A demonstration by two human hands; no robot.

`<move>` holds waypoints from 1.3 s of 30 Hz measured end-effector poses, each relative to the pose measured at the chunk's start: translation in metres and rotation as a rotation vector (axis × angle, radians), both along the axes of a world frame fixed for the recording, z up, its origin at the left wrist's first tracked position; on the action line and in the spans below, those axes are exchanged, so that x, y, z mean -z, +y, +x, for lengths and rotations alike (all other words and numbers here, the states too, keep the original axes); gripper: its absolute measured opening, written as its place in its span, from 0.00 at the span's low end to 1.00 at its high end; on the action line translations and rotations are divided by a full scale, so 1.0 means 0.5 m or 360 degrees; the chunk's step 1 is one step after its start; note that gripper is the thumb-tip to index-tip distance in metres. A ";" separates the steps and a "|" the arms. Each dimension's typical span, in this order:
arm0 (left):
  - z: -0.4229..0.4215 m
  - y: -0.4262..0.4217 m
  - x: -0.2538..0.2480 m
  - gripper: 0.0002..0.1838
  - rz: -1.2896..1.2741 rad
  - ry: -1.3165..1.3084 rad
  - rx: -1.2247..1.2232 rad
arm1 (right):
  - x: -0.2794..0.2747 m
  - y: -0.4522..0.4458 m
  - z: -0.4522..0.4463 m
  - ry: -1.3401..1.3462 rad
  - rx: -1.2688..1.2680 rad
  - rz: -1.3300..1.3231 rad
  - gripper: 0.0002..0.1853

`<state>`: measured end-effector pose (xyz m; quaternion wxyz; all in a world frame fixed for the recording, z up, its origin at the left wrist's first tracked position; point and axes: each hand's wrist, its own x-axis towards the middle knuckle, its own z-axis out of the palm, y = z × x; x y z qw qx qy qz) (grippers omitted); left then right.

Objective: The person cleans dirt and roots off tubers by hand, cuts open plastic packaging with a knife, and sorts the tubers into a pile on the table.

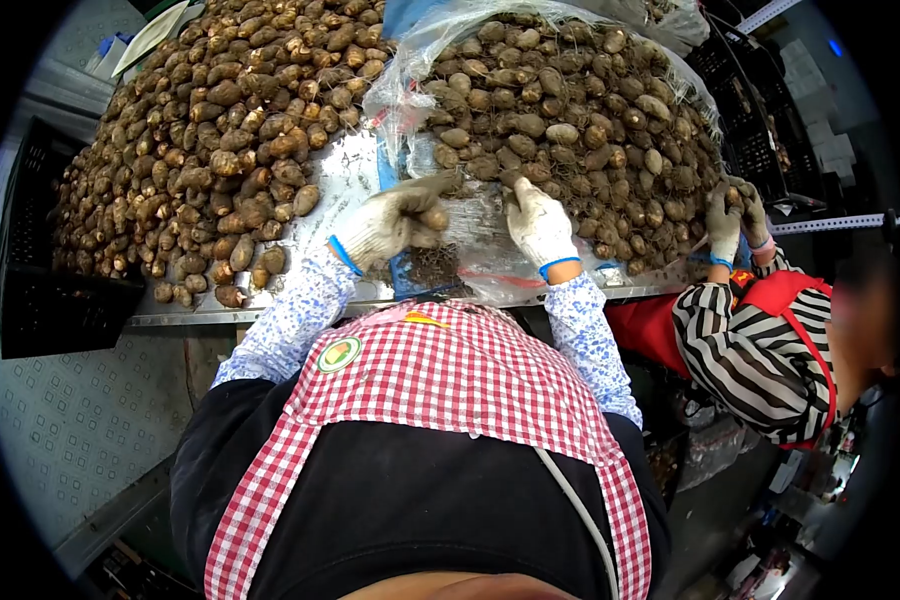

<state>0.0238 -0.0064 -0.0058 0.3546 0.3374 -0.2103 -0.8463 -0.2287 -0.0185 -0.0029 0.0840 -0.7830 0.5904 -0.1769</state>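
My left hand (395,220), in a white knitted glove with dirt-darkened fingers, is curled around a small brown taro corm (434,218) above the front of the table. My right hand (540,222), gloved the same way, reaches to the near edge of a heap of hairy, soil-covered taro (580,130). Its fingers are bent together against a taro (508,159); whatever they grip is hidden. Clear plastic sheeting (480,225) lies between my hands, with loose dirt and root bits (432,268) by the table edge.
To the left spreads a large pile of cleaner taro (225,130), beside a black plastic crate (55,310). A co-worker in a striped top (740,350) stands close on my right, with gloved hands (732,215) at the heap. More black crates (760,120) stand at the far right.
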 end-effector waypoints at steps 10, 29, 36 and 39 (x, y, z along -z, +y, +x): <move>0.370 -0.115 -0.158 0.23 -0.0775 0.0929 -0.1530 | 0.063 -0.136 0.172 0.0276 0.0012 -0.0168 0.23; -0.099 -0.071 0.030 0.20 -0.0199 0.0493 -0.0386 | -0.042 0.028 0.094 -0.0916 -0.0096 -0.0023 0.09; -0.089 -0.058 0.013 0.23 0.0309 0.0670 0.0146 | -0.110 0.026 0.059 -0.0866 -0.0294 0.0167 0.14; -0.110 -0.051 -0.024 0.22 0.0473 0.0303 0.0111 | -0.045 0.019 0.065 -0.0436 -0.0416 -0.0320 0.18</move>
